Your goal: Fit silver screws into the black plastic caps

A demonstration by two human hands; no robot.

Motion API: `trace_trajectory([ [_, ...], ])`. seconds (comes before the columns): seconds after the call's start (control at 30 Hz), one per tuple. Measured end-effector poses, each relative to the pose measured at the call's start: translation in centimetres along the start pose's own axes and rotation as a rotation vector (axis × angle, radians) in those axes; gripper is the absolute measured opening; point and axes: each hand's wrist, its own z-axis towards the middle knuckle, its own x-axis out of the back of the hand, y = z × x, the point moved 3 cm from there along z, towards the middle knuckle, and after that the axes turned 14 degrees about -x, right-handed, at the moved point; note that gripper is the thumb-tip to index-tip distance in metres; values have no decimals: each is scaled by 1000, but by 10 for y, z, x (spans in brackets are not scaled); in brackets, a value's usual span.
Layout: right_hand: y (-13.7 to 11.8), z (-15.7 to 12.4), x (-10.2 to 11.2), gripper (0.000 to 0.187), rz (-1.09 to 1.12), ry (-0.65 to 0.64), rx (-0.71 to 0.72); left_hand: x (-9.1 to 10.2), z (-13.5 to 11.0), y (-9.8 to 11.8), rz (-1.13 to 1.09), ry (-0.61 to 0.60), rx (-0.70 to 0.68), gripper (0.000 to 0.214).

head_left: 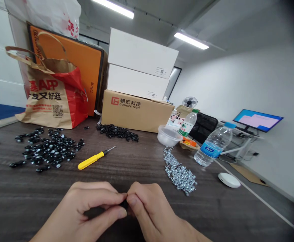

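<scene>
At the near middle of the table, my left hand (86, 205) pinches a small black part (124, 203) between thumb and forefinger. My right hand (153, 210) is closed against the same spot, its thumb and forefinger pressed together; whatever they grip is hidden. Beyond my left hand lies a screwdriver (91, 160) with a yellow handle, its tip pointing away to the right. A loose heap of black parts with silvery round spots (52, 148) spreads at the left. Further back is a pile of small black pieces (116, 131). Silver screws (181, 174) lie heaped at the right.
A paper bag (53, 97), a brown carton (137, 112) and white boxes (139, 57) line the back. A clear plastic tub (169, 136), a green-capped bottle (189, 122), a blue-capped water bottle (213, 144) and a white round device (229, 180) stand right.
</scene>
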Motion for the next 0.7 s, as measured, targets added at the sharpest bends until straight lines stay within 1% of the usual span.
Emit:
trace_trajectory([
  [0.07, -1, 0, -1, 43, 12, -40, -76, 0, 1, 2, 36, -3, -42, 21],
  [0.1, -2, 0, 0, 43, 22, -53, -106, 1, 3, 4, 55, 8, -61, 22],
  [0.17, -2, 1, 4, 34, 44, -52, -160, 3, 6, 7, 103, 56, -89, 20],
  [0.23, -2, 2, 7, 21, 69, -48, -172, 4, 8, 10, 139, 98, -107, 16],
  [0.3, -2, 2, 7, 17, 79, -83, -171, 4, 7, 12, 153, 101, -133, 16],
  [0.33, -2, 2, 6, 20, 80, -101, -171, 3, 6, 12, 151, 88, -157, 16],
  [0.43, -1, 1, 4, 35, 80, -149, -192, 1, 1, 11, 164, 55, -224, 22],
  [0.5, 1, 0, 2, 43, 86, -177, -211, 1, -1, 9, 179, 67, -241, 25],
  [0.53, 3, 0, 2, 42, 94, -179, -217, 1, -1, 8, 185, 82, -234, 24],
  [0.63, 7, 1, 4, 26, 113, -156, -203, 3, 2, 5, 197, 69, -191, 17],
  [0.7, 8, 1, 4, 21, 121, -176, -181, 3, 2, 4, 218, 40, -189, 14],
])
